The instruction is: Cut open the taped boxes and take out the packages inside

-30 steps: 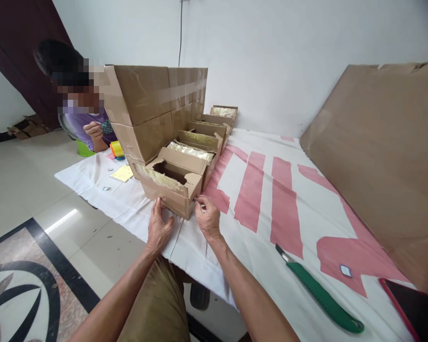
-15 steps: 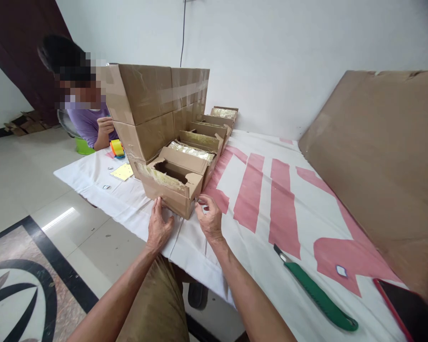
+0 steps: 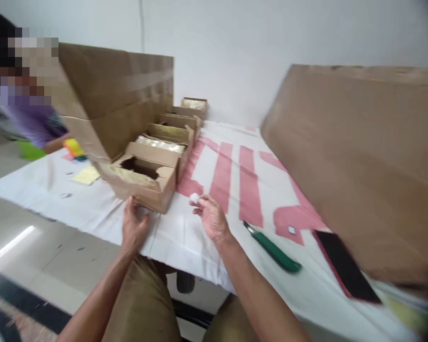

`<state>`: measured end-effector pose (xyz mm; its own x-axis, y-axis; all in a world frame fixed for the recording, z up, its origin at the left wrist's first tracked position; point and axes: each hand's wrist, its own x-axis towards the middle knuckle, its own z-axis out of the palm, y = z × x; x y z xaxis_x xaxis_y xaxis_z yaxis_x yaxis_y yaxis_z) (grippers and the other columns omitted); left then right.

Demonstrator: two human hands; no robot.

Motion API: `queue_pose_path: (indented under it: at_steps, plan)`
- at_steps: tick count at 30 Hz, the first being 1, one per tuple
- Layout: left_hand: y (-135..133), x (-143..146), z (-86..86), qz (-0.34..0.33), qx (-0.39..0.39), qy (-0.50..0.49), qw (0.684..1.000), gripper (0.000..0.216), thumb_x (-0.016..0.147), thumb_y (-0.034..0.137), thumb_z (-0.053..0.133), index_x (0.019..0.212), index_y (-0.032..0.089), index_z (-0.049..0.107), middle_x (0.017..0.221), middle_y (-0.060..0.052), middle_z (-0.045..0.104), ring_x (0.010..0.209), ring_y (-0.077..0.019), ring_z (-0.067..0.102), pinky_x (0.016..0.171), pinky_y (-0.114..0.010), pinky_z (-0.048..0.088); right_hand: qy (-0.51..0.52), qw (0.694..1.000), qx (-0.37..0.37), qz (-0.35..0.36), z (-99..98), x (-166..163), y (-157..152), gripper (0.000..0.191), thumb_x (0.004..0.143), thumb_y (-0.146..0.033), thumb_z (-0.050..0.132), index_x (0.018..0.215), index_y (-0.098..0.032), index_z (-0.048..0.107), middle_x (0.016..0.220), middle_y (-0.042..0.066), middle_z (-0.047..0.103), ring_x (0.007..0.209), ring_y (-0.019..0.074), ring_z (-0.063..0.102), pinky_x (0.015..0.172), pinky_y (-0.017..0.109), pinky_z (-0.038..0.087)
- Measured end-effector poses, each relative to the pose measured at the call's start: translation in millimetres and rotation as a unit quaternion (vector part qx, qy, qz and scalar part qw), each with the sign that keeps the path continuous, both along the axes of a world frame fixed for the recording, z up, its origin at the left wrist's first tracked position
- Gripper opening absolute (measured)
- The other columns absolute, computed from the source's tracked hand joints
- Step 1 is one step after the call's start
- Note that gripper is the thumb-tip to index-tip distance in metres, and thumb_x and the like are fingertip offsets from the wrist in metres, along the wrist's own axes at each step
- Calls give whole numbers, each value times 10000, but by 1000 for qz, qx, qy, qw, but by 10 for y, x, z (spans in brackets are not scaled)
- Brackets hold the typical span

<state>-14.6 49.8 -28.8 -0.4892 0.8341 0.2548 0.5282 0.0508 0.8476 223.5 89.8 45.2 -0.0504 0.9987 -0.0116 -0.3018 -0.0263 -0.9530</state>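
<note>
My left hand [image 3: 133, 225] rests flat on the white cloth, its fingertips against the front of the nearest small open cardboard box [image 3: 142, 184]. My right hand [image 3: 211, 217] hovers to the right of that box, fingers pinched on a small white bit [image 3: 194, 197] that I cannot name. Behind the near box runs a row of similar small boxes [image 3: 171, 133] with shiny gold contents. The picture is smeared by motion.
Two large taped cartons [image 3: 114, 102] stand stacked left of the row. A green utility knife [image 3: 273, 248] and a dark phone [image 3: 344, 266] lie on the red-and-white cloth [image 3: 235, 175]. A big cardboard sheet [image 3: 360, 156] leans at right. A person in purple [image 3: 32, 121] sits far left near a tape roll [image 3: 73, 148].
The view has swung right and down. My right hand has come away from the box's corner, now pinching a small white bit. My left hand stays at the box's front.
</note>
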Motion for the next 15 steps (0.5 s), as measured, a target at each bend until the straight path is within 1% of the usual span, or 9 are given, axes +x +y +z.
queue_pose_path:
  at_steps: [3,5,6,7,8,9,10,13,15]
  plan:
    - [-42,-43,62,17,-36,26,999,876,733,349,677,1543,188,387,1479,-175,534,1251,-368,616,1108,-551,472,-33,999,-3,37,33,207,-413,196,693,-378,727,672,-211,625,760,46,746,744,210,723,557,262,502]
    - [-27,-81,77,21,-54,51,997,852,684,366,689,1489,206,463,1407,-148,596,1221,-391,636,1081,-585,483,-94,992,20,76,23,442,-667,136,731,-320,701,678,-206,648,783,39,756,776,192,719,615,263,527]
    - [-19,-94,82,22,-59,54,997,860,668,376,691,1485,216,472,1392,-136,612,1228,-397,635,1079,-592,482,-137,987,37,81,17,602,-786,100,752,-293,674,701,-207,663,801,33,764,780,181,716,652,269,542]
    - [-15,-99,89,27,-67,55,996,881,652,388,693,1490,227,472,1387,-126,624,1244,-403,629,1084,-599,476,-192,977,59,67,14,791,-895,82,771,-272,646,727,-210,677,817,27,771,777,173,716,686,276,555]
    - [-17,-98,100,34,-77,55,995,910,640,400,693,1505,236,460,1399,-120,626,1269,-404,618,1095,-599,466,-248,965,79,34,12,1006,-989,87,786,-260,624,751,-212,687,828,23,777,764,169,717,707,284,566]
    - [-25,-89,115,43,-90,54,994,945,632,409,692,1526,240,440,1418,-119,622,1296,-401,605,1111,-595,454,-310,945,100,0,12,1241,-1065,106,804,-260,606,763,-214,692,843,25,784,758,171,723,708,287,573]
    - [-37,-77,134,54,-105,54,992,974,625,416,689,1545,237,422,1432,-120,621,1315,-397,596,1124,-587,443,-379,916,122,-44,12,1487,-1118,133,824,-274,588,758,-218,690,841,23,786,762,174,730,707,284,577]
    - [-71,-44,178,80,-131,59,986,979,629,425,665,1557,221,431,1422,-131,646,1322,-386,604,1135,-564,438,-453,872,127,-135,-2,2201,-1151,171,854,-309,565,775,-217,684,833,41,786,751,192,726,675,288,557]
    - [-79,-54,163,87,-125,62,986,943,634,441,659,1533,223,477,1388,-136,676,1302,-391,622,1122,-566,450,-494,841,126,-182,-30,2575,-1101,171,854,-311,553,777,-219,676,813,47,782,715,194,708,644,287,527]
